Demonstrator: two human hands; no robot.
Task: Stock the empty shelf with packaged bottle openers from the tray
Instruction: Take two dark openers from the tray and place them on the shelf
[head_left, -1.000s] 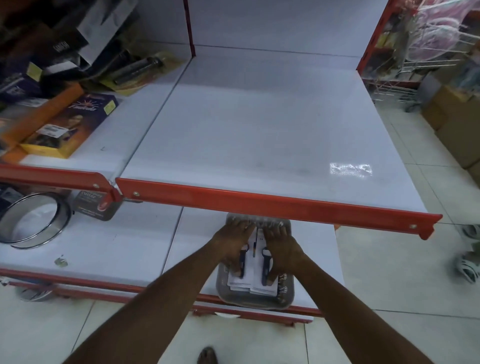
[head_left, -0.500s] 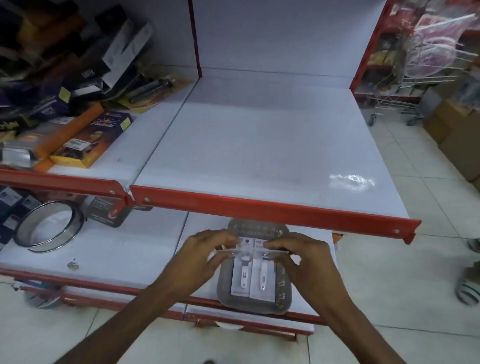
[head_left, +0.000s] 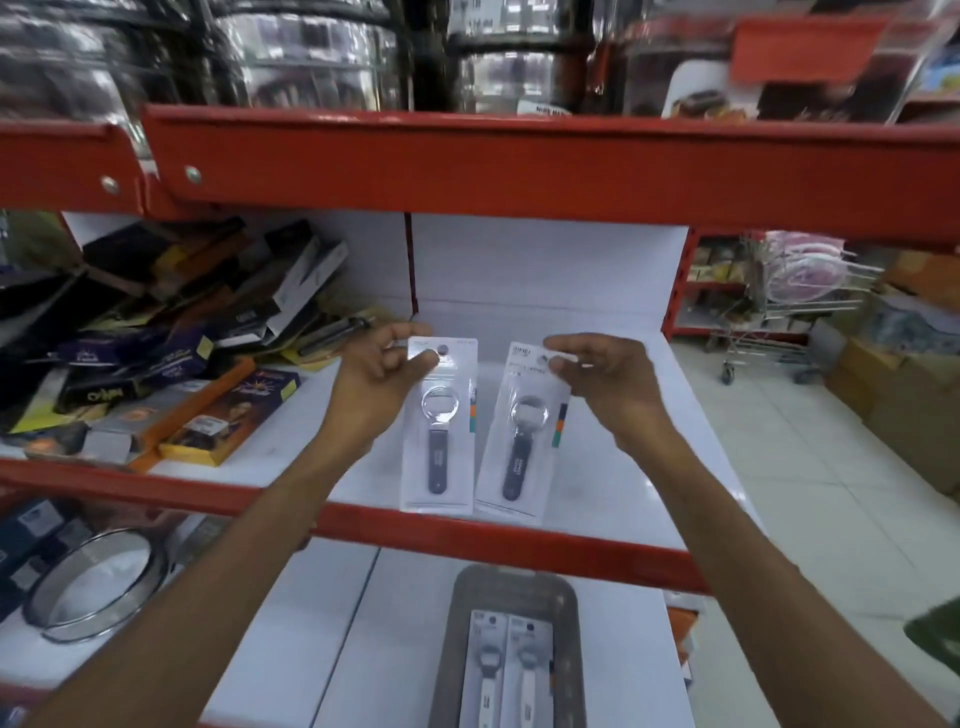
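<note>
My left hand (head_left: 382, 382) pinches the top of a packaged bottle opener (head_left: 440, 447) with a dark handle on a white card. A second such package (head_left: 519, 441) hangs from my right hand (head_left: 605, 382), gripped by its top edge and tilted slightly. Both packages are held upright, side by side, over the front of the white shelf (head_left: 597, 467) with its red front lip. Below, on the lower shelf, the grey tray (head_left: 457, 649) holds more packaged openers (head_left: 511, 670) with white handles.
Boxes (head_left: 171, 374) lie piled on the shelf section to the left. A round metal sieve (head_left: 98, 582) sits on the lower left shelf. Steel pots (head_left: 311, 52) stand on the red-edged shelf above. A shopping trolley (head_left: 769, 322) and cartons (head_left: 904, 395) stand in the aisle at right.
Both hands lifted a package each out of the tray and raised them to the white shelf. My view tilted upward, bringing the upper shelf into sight.
</note>
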